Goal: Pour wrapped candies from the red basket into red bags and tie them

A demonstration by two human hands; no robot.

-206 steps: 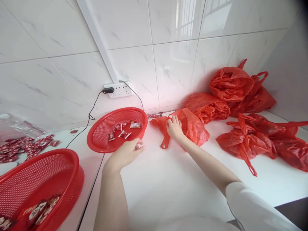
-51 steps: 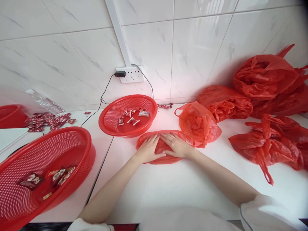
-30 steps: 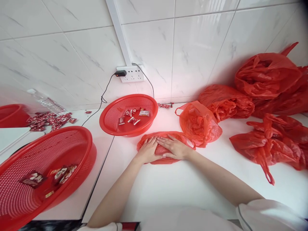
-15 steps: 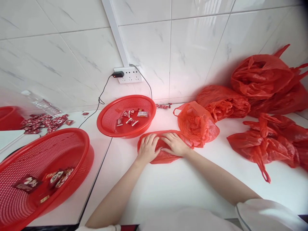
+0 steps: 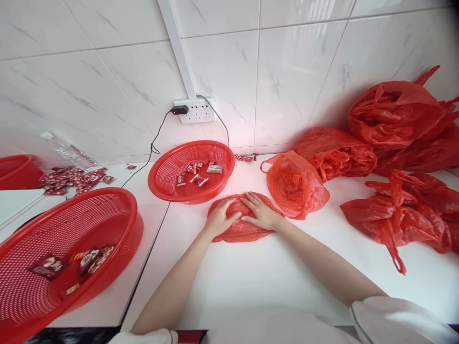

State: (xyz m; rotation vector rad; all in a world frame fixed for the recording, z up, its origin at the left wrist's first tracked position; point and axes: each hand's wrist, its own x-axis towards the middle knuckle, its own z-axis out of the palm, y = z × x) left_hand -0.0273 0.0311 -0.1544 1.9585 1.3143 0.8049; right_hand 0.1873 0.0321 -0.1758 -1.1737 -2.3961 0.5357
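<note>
A red plastic bag (image 5: 236, 229) lies flattened on the white countertop (image 5: 251, 282), directly in front of me. My left hand (image 5: 220, 220) rests on the bag's left side, fingers stretched out and thumb pointing inward. On its right side lies my right hand (image 5: 261, 213), palm down with the fingers spread. The two thumbs come close together over the middle of the bag. What the bag holds, if anything, is hidden. Just beyond it to the right sits another red bag (image 5: 296, 184) with a loop handle, stuffed with crumpled red plastic.
A round red basket (image 5: 186, 195) with several wrapped snacks stands behind my left hand. A larger red basket (image 5: 118, 200) is at left, near piled red packets (image 5: 59, 180) and a clear bottle (image 5: 73, 153). Knotted red bags (image 5: 390, 212) fill the right. A power strip (image 5: 197, 112) is on the wall.
My left hand has shifted slightly and its fingers now reach further under the bag's top edge or lie flatter. My right fingers are spread wider. The view has moved slightly.
</note>
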